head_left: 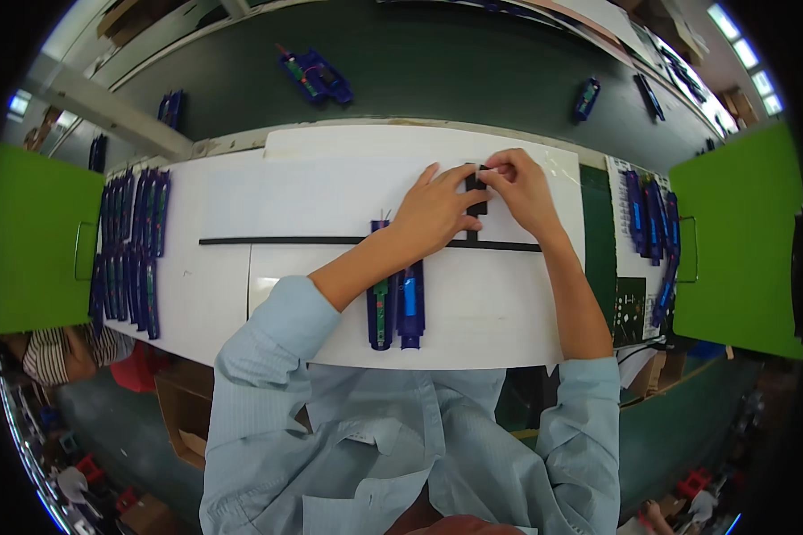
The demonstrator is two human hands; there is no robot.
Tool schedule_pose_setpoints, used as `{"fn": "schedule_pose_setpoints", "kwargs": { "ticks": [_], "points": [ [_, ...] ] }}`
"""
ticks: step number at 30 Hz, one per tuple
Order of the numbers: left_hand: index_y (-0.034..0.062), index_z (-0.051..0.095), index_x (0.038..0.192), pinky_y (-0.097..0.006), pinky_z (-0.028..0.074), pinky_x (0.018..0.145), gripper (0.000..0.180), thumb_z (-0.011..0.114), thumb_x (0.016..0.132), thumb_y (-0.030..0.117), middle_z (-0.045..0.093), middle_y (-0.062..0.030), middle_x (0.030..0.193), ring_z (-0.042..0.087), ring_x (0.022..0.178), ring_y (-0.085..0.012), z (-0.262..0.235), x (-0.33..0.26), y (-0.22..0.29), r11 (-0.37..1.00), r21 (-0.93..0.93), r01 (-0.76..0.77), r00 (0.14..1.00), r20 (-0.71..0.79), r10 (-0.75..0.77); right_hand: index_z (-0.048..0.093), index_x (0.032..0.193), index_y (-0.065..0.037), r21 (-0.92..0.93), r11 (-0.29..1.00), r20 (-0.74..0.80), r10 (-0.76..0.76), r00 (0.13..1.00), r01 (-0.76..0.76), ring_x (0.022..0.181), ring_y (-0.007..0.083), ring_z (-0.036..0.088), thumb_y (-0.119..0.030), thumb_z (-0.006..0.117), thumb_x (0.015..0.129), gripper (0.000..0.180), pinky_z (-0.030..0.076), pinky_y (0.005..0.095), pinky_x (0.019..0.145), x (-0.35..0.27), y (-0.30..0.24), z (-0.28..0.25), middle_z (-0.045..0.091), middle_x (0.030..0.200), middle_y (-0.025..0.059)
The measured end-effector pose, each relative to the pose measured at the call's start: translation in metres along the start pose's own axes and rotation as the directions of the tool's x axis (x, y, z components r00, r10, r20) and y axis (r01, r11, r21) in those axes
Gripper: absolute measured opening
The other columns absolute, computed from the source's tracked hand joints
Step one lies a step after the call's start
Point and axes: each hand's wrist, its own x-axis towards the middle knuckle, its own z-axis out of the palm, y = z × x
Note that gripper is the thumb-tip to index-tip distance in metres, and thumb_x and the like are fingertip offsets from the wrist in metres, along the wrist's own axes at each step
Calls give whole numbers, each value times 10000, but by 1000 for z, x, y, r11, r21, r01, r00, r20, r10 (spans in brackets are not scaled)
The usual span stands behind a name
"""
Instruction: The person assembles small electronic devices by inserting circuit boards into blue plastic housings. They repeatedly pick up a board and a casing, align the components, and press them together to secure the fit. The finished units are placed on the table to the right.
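Note:
A small black block-like piece (pixel 476 203) lies on the white worktop, just above a long thin black strip (pixel 303 240). My left hand (pixel 430 212) is over its left side, one finger raised and the others holding the piece. Thumb and fingertips of my right hand (pixel 522 185) pinch its upper end; the exact part between them is hidden. Under my left forearm lie two dark-blue elongated housing halves: one holds a green circuit board (pixel 381 314), the other has a bright blue part (pixel 410 294) inside. My forearm covers part of both.
Rows of blue housings (pixel 129 241) stand at the left end of the white worktop (pixel 312 178), and more (pixel 653 218) lie at the right. Green panels (pixel 36 241) flank both sides. Beyond the worktop, a dark green surface (pixel 437 71) carries several blue assemblies (pixel 315 76).

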Motion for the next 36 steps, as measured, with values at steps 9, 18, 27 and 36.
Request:
{"fn": "schedule_pose_setpoints", "kwargs": {
  "ticks": [9,18,27,36],
  "points": [
    [150,755,1211,-549,293,1212,275,781,948,224,696,-48,1248,624,1240,-257,-83,-88,50,991,-32,130,983,-127,-133,718,1103,-30,564,759,176,273,946,-325,929,46,580,-100,733,1027,104,462,210,859,-123,-47,7,661,976,-40],
    [197,801,1218,-497,229,1225,377,845,844,187,713,67,1218,618,1168,-127,-22,-212,104,975,142,169,974,-179,-143,721,1069,-23,421,833,367,204,908,-358,896,95,580,-91,771,998,110,491,260,835,-143,-69,67,614,1009,7],
    [190,776,1292,-514,213,1250,422,760,876,127,689,53,1257,611,1213,-112,-17,-217,101,980,104,171,971,-184,-150,721,1058,-23,381,853,367,216,905,-358,870,105,564,-84,774,994,103,493,267,813,-141,-70,73,582,998,12],
    [216,812,1201,-491,238,1226,360,816,847,150,722,76,1199,622,1160,-119,-19,-214,101,973,136,185,967,-199,-156,729,1047,-45,162,974,216,121,969,-158,836,141,577,-69,822,934,148,512,284,742,-144,-77,82,570,957,31]
  ]
}}
